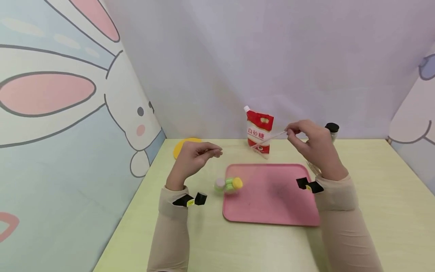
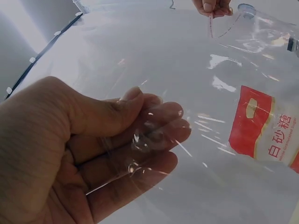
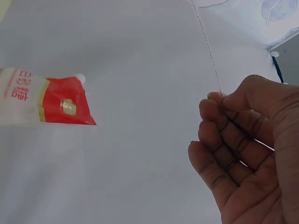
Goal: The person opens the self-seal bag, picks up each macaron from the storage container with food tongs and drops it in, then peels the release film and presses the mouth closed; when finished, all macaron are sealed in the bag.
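My left hand (image 1: 192, 162) pinches clear plastic film (image 2: 222, 84) between thumb and fingertips, above the table left of the pink tray (image 1: 272, 223). In the left wrist view, the crinkled film passes in front of several fingers. My right hand (image 1: 314, 147) pinches the end of a narrow strip (image 1: 276, 135) with reddish marks, thumb against index finger. The strip slants down leftward and bends back; whether it joins the film I cannot tell. Small round pieces in green, yellow and pale lilac (image 1: 232, 184) are seen at the tray's left edge, blurred.
A red and white sugar pouch (image 1: 259, 130) with a white cap stands behind the tray. A black-lidded jar (image 1: 332, 128) is partly hidden by my right hand. The yellow disc (image 1: 185, 145) lies behind my left hand. A fabric wall (image 1: 221, 68) backs the table.
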### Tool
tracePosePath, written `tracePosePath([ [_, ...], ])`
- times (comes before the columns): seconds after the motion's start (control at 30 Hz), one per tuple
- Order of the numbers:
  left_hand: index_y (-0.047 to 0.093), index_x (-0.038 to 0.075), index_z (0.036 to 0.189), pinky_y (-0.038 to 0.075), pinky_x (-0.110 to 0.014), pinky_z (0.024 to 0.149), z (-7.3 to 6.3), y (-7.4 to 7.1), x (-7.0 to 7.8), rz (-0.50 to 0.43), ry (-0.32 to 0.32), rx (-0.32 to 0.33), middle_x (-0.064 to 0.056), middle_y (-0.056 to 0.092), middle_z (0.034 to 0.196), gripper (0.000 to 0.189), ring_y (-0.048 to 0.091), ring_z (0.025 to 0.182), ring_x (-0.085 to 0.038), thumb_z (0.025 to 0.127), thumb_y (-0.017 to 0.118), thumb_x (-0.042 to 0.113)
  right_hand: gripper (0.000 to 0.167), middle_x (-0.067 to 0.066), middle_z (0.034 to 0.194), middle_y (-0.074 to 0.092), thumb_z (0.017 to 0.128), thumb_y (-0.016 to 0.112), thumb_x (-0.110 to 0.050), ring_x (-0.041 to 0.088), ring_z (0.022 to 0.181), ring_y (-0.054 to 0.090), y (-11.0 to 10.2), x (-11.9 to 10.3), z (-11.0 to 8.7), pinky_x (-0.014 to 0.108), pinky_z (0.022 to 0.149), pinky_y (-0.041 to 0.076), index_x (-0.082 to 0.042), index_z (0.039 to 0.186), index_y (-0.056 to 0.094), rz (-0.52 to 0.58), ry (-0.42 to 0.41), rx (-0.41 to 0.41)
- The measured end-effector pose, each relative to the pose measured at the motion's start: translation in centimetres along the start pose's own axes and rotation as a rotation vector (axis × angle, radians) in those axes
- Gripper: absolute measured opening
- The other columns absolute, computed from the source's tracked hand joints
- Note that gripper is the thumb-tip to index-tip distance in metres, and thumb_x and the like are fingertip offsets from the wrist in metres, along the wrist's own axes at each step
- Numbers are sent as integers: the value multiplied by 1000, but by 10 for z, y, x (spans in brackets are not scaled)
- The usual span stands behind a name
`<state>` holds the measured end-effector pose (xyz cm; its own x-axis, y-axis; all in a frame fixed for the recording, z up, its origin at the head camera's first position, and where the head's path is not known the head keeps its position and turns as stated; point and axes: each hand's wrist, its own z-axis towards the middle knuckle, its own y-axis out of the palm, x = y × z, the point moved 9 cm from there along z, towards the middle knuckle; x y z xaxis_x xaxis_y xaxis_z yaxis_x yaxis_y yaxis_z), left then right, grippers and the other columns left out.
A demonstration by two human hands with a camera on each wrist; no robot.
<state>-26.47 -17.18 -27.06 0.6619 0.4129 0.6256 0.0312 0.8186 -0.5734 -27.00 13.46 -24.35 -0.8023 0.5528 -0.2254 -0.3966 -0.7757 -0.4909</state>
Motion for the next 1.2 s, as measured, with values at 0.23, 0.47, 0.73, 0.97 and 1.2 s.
tracePosePath([
  [0.23, 80, 13, 101, 56, -28, 64, -1, -8, -4, 11, -1, 27, 4, 77, 89, 11, 74, 79, -16, 94, 72, 10, 18, 5, 88, 71, 84, 67, 7, 14, 78, 61, -10, 9, -4, 14, 69, 37, -4, 96, 73, -31, 23, 32],
  [0.47, 80, 13, 100, 53, -26, 60, -2, -16, -7, 54, -20, 60, 6, 77, 88, 10, 73, 78, -9, 93, 73, 11, 17, 4, 88, 71, 85, 68, 5, 14, 78, 61, -7, 21, -6, 17, 63, 36, -6, 96, 73, -39, 56, 12],
  [0.73, 80, 14, 99, 58, -30, 69, -6, -19, -15, 37, -82, 73, 1, 77, 88, 10, 74, 78, -13, 92, 74, 10, 11, 4, 90, 72, 91, 68, -2, 18, 82, 65, 36, 80, -60, 25, 64, 47, -9, 98, 73, -39, 224, -269],
  [0.97, 80, 16, 98, 57, -29, 63, -6, -22, -14, 71, -39, 73, 8, 76, 87, 10, 72, 78, -8, 95, 71, 13, 7, -5, 84, 70, 92, 69, -5, 9, 77, 64, 60, 109, -107, 36, 66, 52, -10, 95, 74, -2, 263, -429],
  [1.2, 80, 11, 97, 57, -29, 62, -6, -25, -14, 44, -28, 77, 5, 77, 87, 9, 74, 77, -22, 94, 71, 11, 6, -9, 86, 71, 93, 71, -12, 3, 79, 60, 76, 132, -131, 27, 71, 52, -15, 94, 76, 70, 362, -525],
])
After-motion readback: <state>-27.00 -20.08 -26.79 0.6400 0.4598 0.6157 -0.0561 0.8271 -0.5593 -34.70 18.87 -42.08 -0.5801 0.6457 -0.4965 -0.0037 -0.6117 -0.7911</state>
